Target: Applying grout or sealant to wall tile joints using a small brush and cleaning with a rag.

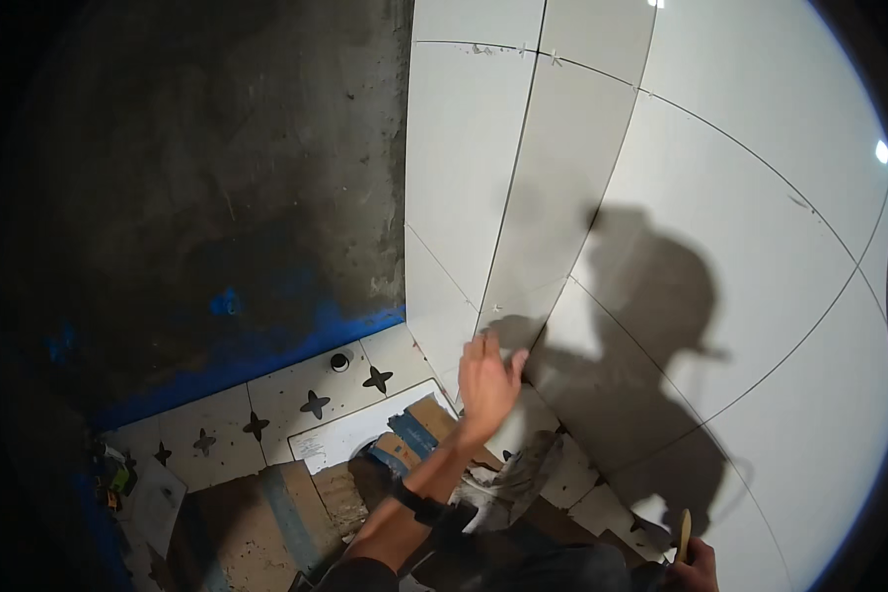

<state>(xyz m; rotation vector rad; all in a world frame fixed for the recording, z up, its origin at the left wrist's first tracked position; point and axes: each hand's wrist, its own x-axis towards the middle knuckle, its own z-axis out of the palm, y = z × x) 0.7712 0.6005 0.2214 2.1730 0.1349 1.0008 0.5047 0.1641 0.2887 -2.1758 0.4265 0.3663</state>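
Observation:
My left hand point(487, 383) reaches up to the lower part of a narrow grey-beige wall tile point(562, 148), its back toward me and thumb apart. The fingers stretch upward at the tile's lower edge; I cannot tell how firmly they touch it. A dark band point(434, 508) circles that wrist. At the bottom right, my right hand point(699, 568) is closed round a slim tool with a pale yellow, wood-like handle point(684, 533); its other end is hidden. Small white tile spacers point(555, 59) sit in the joints above.
Large white tiles point(789, 296) cover the right wall. On the left stands a bare grey wall point(266, 128) with a blue band point(266, 365) along its foot. Cardboard point(252, 533) lies on the patterned floor tiles point(296, 385), beside a white basin point(340, 434) and a small round fitting point(339, 362).

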